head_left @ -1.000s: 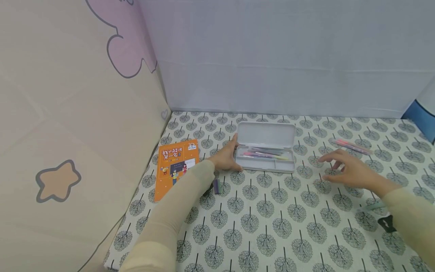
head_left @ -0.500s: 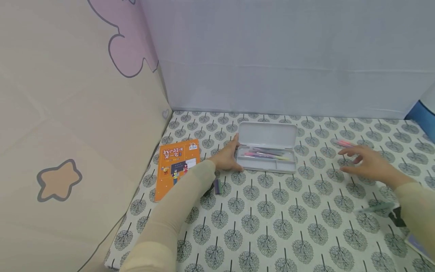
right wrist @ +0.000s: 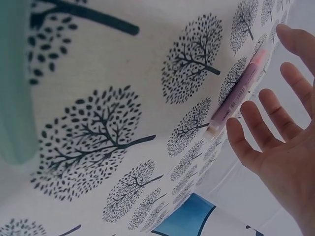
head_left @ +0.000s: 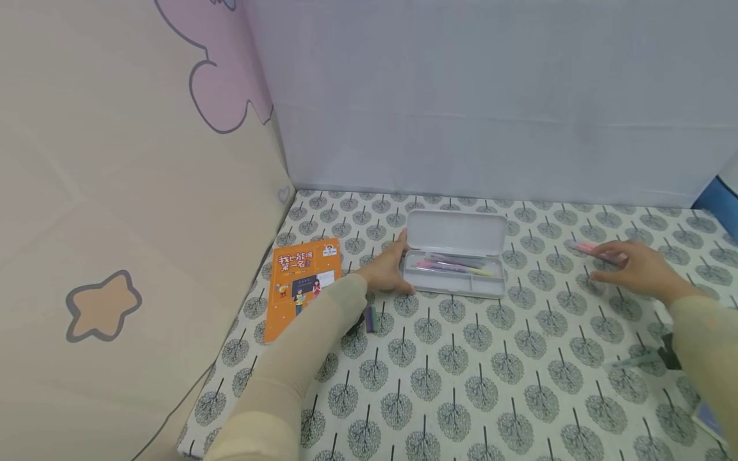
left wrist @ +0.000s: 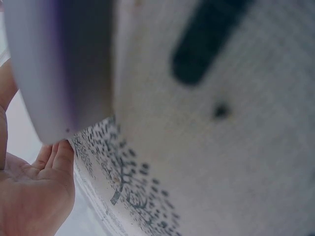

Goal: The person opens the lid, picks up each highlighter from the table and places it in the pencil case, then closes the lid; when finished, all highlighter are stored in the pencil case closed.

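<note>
My left hand [head_left: 387, 269] is at the left end of an open white pencil case [head_left: 429, 283], thumb by its front corner and fingers along its side. Several coloured pens [head_left: 455, 265] lie in the case's long compartment. In the left wrist view, the left hand [left wrist: 37, 196] shows nearly straight fingers, partly hidden by a pale striped block [left wrist: 64, 64]. Over on the right, my right hand [head_left: 631, 266] hovers at a pink-and-purple pen [head_left: 583, 247] on the cloth. The right wrist view shows spread fingers beside this pen [right wrist: 238, 93], none curled round it.
An orange book [head_left: 300, 282] lies left of the case, partly under the left sleeve. Near that forearm is a small purple-and-green block [head_left: 371, 319]. A green pen-like item [head_left: 637, 360] and a purple-and-white item [head_left: 709, 419] lie by the right sleeve. Walls bound the left and back.
My right hand has moved right, away from the case, and come up to the pink-and-purple pen, now partly covering it. The left hand has stayed at the case.
</note>
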The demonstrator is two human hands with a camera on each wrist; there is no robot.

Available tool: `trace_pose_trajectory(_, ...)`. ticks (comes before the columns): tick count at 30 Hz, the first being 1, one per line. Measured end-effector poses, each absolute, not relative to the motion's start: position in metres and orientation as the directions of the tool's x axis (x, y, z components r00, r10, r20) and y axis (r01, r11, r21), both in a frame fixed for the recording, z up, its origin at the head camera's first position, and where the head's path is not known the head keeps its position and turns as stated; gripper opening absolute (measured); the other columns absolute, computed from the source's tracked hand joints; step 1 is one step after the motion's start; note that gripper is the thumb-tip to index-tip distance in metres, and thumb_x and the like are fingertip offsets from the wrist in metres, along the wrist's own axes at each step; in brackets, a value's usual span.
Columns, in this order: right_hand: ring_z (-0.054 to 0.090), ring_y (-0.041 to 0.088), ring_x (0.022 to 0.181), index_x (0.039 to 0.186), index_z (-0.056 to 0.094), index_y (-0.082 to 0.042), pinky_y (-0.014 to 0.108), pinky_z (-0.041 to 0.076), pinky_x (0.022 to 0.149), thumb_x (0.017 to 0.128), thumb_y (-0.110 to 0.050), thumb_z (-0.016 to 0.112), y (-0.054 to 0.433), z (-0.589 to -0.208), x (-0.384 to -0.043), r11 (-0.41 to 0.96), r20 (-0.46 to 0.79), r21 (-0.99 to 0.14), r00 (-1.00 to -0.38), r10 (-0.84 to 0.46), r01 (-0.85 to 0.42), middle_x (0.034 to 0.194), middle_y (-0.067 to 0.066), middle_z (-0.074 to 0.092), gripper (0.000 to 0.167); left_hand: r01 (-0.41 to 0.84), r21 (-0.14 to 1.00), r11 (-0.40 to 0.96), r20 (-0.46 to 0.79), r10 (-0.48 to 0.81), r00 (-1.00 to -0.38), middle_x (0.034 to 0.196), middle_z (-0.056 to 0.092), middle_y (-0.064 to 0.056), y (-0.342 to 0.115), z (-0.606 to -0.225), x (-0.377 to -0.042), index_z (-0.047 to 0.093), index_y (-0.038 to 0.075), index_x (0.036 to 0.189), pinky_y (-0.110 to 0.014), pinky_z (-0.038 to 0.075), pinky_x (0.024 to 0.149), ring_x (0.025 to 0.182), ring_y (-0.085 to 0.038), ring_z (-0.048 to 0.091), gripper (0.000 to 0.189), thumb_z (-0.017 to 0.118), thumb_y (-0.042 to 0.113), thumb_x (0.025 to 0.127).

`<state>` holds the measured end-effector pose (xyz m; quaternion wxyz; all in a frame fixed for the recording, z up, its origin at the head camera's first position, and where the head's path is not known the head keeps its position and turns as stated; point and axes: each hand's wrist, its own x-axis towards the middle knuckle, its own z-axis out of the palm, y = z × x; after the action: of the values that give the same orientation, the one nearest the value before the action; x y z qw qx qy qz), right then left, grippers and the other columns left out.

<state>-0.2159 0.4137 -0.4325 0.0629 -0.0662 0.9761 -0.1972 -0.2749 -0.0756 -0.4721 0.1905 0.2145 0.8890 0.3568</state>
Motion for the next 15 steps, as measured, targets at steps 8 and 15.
trace_pose_trajectory(8,0.041,0.053,0.106,0.128,0.052,0.002,0.074,0.036,0.081,0.08,-0.038,0.077,0.417,-0.439,-0.224,0.92,-0.062,-0.372,-0.986,-0.156,-0.122,0.126,0.039,0.038,0.068,0.256,0.704,0.663,-0.179,0.514,-0.839,0.14,0.045,-0.001,-0.075,-0.471,-0.273,-0.015,0.012,0.154,-0.034,0.031,0.116,0.127,-0.018,0.046,0.144,0.092,0.024,0.059)
trace_pose_trajectory(15,0.038,0.053,0.109,0.131,0.048,0.002,0.076,0.034,0.084,0.08,-0.044,0.076,0.42,-0.443,-0.23,0.927,-0.113,-0.362,-0.982,-0.148,-0.098,0.124,0.038,0.04,0.074,0.254,0.708,0.659,-0.181,0.517,-0.837,0.14,0.045,0.0,-0.076,-0.473,-0.274,-0.016,0.013,0.154,-0.033,0.029,0.117,0.128,-0.017,0.046,0.145,0.092,0.024,0.058)
